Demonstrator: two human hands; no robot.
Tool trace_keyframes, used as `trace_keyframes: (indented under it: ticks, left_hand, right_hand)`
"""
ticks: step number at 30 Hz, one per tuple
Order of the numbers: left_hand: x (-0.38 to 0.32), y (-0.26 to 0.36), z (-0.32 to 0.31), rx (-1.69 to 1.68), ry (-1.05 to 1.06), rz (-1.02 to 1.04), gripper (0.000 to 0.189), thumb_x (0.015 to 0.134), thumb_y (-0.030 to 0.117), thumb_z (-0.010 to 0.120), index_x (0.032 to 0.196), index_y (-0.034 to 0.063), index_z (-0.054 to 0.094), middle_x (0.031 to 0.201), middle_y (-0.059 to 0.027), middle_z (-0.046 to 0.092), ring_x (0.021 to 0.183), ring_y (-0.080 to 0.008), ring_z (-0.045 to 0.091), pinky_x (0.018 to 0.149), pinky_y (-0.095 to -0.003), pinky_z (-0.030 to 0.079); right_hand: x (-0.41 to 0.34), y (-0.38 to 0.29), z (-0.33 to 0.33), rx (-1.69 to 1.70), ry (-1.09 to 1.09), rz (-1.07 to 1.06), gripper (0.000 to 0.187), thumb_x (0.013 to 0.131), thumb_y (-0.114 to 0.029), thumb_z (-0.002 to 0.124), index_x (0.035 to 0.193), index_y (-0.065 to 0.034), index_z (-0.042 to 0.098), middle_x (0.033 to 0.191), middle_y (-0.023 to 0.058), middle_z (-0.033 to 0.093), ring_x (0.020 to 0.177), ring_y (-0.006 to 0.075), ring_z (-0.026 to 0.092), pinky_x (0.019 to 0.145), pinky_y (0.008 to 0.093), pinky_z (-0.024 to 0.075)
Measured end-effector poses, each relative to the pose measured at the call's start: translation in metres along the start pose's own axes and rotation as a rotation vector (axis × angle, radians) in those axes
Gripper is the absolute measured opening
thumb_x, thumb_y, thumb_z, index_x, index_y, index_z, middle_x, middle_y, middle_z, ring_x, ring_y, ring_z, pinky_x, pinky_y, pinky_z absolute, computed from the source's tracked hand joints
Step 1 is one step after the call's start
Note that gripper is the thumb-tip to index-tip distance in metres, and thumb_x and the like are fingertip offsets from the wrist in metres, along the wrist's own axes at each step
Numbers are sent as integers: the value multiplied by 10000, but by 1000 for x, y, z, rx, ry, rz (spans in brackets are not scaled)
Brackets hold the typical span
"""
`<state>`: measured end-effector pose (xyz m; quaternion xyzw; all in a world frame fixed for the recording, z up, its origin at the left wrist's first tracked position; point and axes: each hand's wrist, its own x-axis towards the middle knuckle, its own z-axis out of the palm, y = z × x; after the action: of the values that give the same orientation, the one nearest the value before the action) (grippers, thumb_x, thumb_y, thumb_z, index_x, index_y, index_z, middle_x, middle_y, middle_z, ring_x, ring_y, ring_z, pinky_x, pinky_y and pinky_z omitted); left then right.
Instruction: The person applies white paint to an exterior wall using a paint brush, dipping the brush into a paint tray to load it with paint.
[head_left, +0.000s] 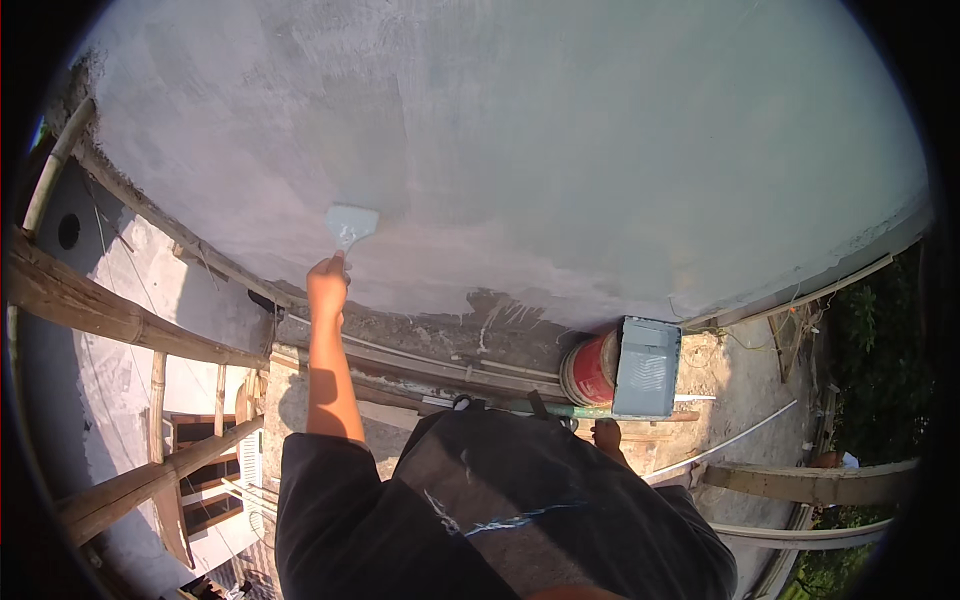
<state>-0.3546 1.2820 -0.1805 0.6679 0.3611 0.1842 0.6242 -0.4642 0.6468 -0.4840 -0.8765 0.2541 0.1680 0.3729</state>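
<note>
My left hand (328, 286) is closed around the handle of a wide, flat paintbrush (351, 225) coated in pale blue-grey paint. The brush points up against the lower part of a wall (540, 150), whose right side looks greener and more even than the streaky, paler left. My right hand (606, 433) hangs low beside my body with its fingers curled; whether it holds anything is hidden. Just above that hand, a paint tray (647, 367) with blue-grey paint in it rests on or against a red bucket (592, 371).
Bamboo poles (142, 319) and more scaffold-like rails run along the left. Pipes (517, 371) lie along the wall's foot, and a thin white pole (724, 439) slants across the concrete floor (757, 390). At right are a rail (810, 480) and greenery.
</note>
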Motion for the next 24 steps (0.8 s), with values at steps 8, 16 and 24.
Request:
trace_keyframes:
  ticks: [8,16,24]
  left_hand:
    - [-23,103,-12,-386,-106,260,302,956,317,481,848,41,540,534,39,346,412,-36,269,383,-205,181]
    - [-17,148,14,-436,-120,427,303,963,334,495,854,53,530,567,31,387,443,-42,304,394,-197,200]
    - [6,22,39,-421,-123,129,308,960,369,493,832,89,515,553,24,402,404,-43,320,364,-204,201]
  right_hand:
    - [1,33,11,-38,173,-74,239,822,-253,549,832,-30,634,695,85,672,600,184,627,594,329,492]
    - [-11,37,18,-14,130,-25,247,814,-254,541,842,-27,636,703,93,679,610,188,635,607,331,495]
    - [-11,38,16,-25,135,-40,248,813,-249,543,851,-21,633,703,89,680,617,186,635,605,330,495]
